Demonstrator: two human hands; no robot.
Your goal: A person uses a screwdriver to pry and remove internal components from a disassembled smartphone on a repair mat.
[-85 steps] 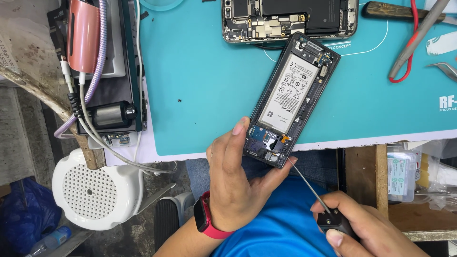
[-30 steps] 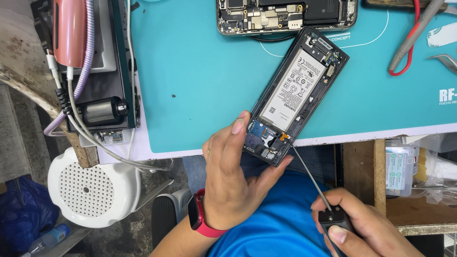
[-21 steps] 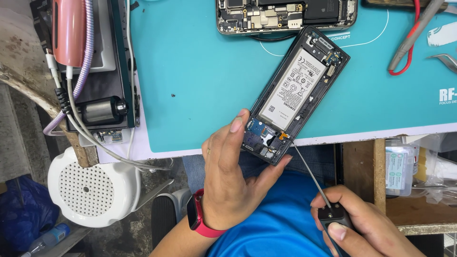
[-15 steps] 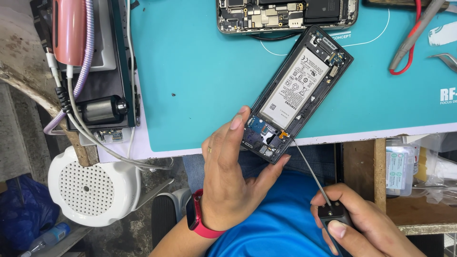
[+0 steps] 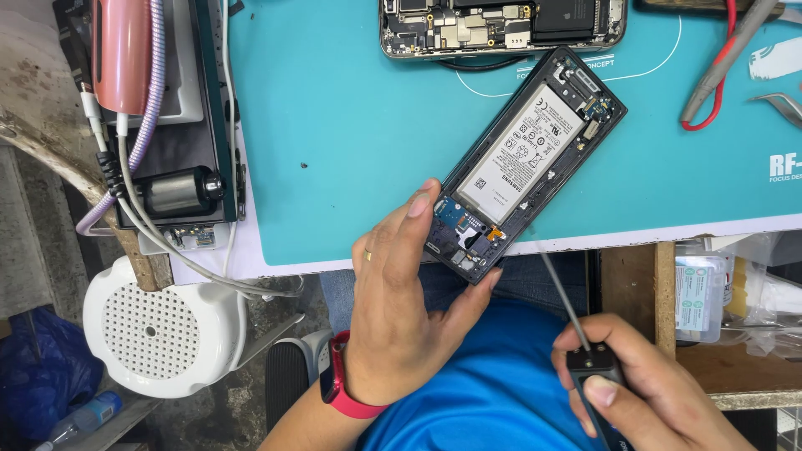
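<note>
Black opened phone [image 5: 526,163] gripped by left hand [image 5: 401,321]; right hand [image 5: 643,392] clasps screwdriver [image 5: 585,351].

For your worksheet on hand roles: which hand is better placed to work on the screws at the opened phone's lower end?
Right, probably. The right hand already holds the screwdriver, its shaft aimed at the opened phone, while the left hand is occupied steadying that end.

Matt teal mat [image 5: 351,125], worn wooden bench [image 5: 635,284]

A white rectangular label [image 5: 520,153] covers the opened phone's battery; a small clear labelled bottle [image 5: 695,294] stands right.
</note>
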